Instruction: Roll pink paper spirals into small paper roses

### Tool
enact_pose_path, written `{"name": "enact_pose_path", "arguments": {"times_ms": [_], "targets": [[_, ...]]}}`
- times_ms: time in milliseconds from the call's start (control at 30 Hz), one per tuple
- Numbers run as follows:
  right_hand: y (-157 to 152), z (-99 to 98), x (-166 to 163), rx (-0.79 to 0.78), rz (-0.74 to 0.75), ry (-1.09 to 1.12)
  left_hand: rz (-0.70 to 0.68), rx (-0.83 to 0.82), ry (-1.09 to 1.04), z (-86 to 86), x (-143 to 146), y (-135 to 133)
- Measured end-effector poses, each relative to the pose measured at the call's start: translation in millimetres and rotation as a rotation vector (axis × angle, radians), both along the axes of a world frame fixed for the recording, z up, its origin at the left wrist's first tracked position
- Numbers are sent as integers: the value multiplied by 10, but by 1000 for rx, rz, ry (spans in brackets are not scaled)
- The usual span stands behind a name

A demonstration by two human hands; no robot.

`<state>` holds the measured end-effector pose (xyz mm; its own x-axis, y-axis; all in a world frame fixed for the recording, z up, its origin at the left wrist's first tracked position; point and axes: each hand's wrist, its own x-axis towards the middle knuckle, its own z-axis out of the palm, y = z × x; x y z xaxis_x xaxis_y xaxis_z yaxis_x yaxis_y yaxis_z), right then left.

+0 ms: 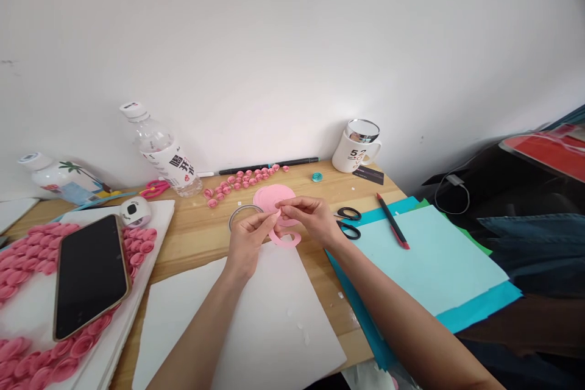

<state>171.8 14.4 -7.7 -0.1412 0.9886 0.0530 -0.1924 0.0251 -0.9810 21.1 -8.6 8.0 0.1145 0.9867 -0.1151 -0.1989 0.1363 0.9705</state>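
Observation:
A curled pink paper strip [287, 240] hangs in a loop below my fingertips. My left hand [247, 237] pinches one end of it, and my right hand [311, 217] pinches the same end from the other side. Both hands are closed, with fingertips meeting at the strip. Just behind them lie pink paper circles [269, 195], partly covered by my right hand. A roll of tape [234, 217] lies by my left hand. Black-handled scissors [350, 231] rest beside my right wrist, their blades partly hidden.
White board [192, 298] lies under my forearms. Rolled pink paper flowers [247, 180] sit near the wall by a plastic bottle [167, 161]. A phone [94, 274] rests on a flower-covered board at left. A mug [350, 149] and coloured paper sheets [434, 250] with a pen [392, 221] are at right.

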Motion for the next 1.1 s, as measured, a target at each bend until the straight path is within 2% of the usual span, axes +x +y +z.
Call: {"name": "enact_pose_path", "arguments": {"times_ms": [100,433,633,933,1100], "targets": [[-1,4,8,15,31,-10,-2,5,7,7,-8,1],[13,-15,5,-30,-4,90,-43,32,25,25,7,-15],[32,-14,34,-22,67,91,-6,43,14,8,-20,5],[10,-1,12,-6,20,127,-14,16,13,11,-1,-5],[17,2,35,12,15,71,-17,4,0,-5,-11,2]]}}
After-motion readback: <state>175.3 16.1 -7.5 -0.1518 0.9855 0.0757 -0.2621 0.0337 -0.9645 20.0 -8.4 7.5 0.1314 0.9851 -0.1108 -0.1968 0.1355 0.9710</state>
